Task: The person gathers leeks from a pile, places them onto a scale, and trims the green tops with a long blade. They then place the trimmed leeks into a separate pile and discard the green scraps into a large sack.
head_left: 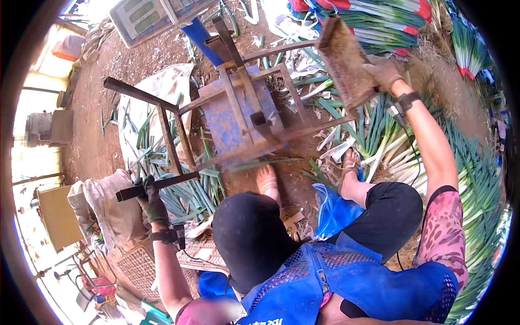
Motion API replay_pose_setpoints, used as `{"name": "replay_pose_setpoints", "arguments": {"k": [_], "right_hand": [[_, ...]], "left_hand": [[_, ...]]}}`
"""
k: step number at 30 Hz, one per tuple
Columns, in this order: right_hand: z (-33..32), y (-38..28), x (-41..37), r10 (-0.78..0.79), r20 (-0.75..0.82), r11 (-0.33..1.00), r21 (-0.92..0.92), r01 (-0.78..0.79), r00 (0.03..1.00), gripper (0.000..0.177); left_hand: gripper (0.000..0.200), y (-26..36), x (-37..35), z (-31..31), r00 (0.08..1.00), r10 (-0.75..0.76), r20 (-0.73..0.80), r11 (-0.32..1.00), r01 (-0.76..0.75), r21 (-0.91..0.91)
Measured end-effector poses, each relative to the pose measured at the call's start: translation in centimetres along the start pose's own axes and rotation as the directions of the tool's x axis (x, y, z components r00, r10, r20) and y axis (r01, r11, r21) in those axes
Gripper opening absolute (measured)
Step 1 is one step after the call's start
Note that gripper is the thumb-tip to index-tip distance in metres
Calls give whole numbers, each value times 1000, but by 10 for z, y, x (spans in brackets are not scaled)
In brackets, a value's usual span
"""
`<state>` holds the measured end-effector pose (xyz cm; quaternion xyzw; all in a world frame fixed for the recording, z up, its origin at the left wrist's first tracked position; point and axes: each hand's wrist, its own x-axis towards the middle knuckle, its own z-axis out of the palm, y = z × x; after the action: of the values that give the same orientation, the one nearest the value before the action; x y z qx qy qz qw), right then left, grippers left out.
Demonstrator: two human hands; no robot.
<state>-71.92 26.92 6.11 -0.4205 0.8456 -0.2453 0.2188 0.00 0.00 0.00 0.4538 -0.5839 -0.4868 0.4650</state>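
A dark, rusty metal frame (238, 103) with several bars spans the middle of the view, lifted in front of my legs. My left hand (153, 203), in a dark glove, is closed round the end of its lower left bar. On the right, my right hand (385, 73), in a brownish glove, grips the edge of the brown plate (346, 62) at the frame's other end. Behind the frame is a blue platform (216, 116). The digital scale display (142, 20) stands at the top left.
Loose green onions (379, 135) lie by my right foot, and a long pile (479, 200) runs down the right side. Tied bundles (379, 27) are at the top right. A pale cloth (157, 92), a blue plastic bag (333, 208) and a plastic crate (135, 268) are around me.
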Motion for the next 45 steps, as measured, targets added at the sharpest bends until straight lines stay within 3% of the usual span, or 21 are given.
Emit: {"name": "replay_pose_setpoints", "arguments": {"k": [2, 5, 6, 9, 10, 12, 15, 18, 21, 25, 26, 29, 33, 42, 45], "right_hand": [[30, -5, 14, -205, -109, 971, -150, 188, 973, 35], [17, 0, 20, -220, -86, 965, -167, 204, 972, 33], [17, -1, 24, -195, -77, 963, -205, 176, 978, 34], [34, 16, 30, -75, -135, 994, -91, 63, 988, 36], [36, 13, 30, -71, -146, 994, -92, 58, 987, 37], [24, 1, 24, -166, -127, 963, -234, 133, 978, 38], [21, -26, 7, -115, -64, 971, -217, 99, 991, 39], [22, -41, -2, -60, -76, 943, -332, 31, 995, 42], [34, -20, 5, -150, -157, 962, -251, 107, 976, 43], [16, -23, 11, -142, -137, 965, -239, 107, 980, 39], [14, -27, 9, -84, -145, 988, -138, 64, 986, 37], [26, -4, 11, -237, -159, 970, -90, 224, 959, 35], [30, -12, 2, -144, -131, 983, -135, 126, 981, 37], [30, -12, 3, -187, -153, 977, -132, 168, 970, 36], [31, -19, -1, -114, -124, 993, -53, 108, 986, 36]], "left_hand": [[47, 15, 5, -5, 999, 12, -32, 1000, -11, 21], [47, 2, -15, 14, 999, -12, -36, 1000, 11, -17], [45, 9, -12, 17, 999, 10, -39, 1000, -11, -20], [45, 4, -7, 2, 1000, 14, -17, 999, -15, -51], [42, 5, -6, 4, 998, 46, -45, 998, -44, 34], [42, -3, -9, 8, 997, 29, -71, 999, -27, 30], [40, 3, -10, 17, 996, 26, -87, 999, -24, 25], [38, 6, -9, 23, 998, 29, -53, 999, -30, -10], [37, 3, -9, 13, 998, 52, -37, 999, -52, 2], [41, 0, -7, 14, 998, 49, -29, 999, -49, -1], [42, 5, -8, 19, 998, 31, -52, 999, -30, 21], [41, 4, -10, 20, 997, 43, -60, 999, -45, -27], [40, 7, -9, 17, 998, 44, -47, 999, -44, 0], [38, 8, -9, 18, 999, 27, -39, 999, -26, 21], [35, 9, -10, 18, 999, 49, 3, 999, -49, 13]]}}
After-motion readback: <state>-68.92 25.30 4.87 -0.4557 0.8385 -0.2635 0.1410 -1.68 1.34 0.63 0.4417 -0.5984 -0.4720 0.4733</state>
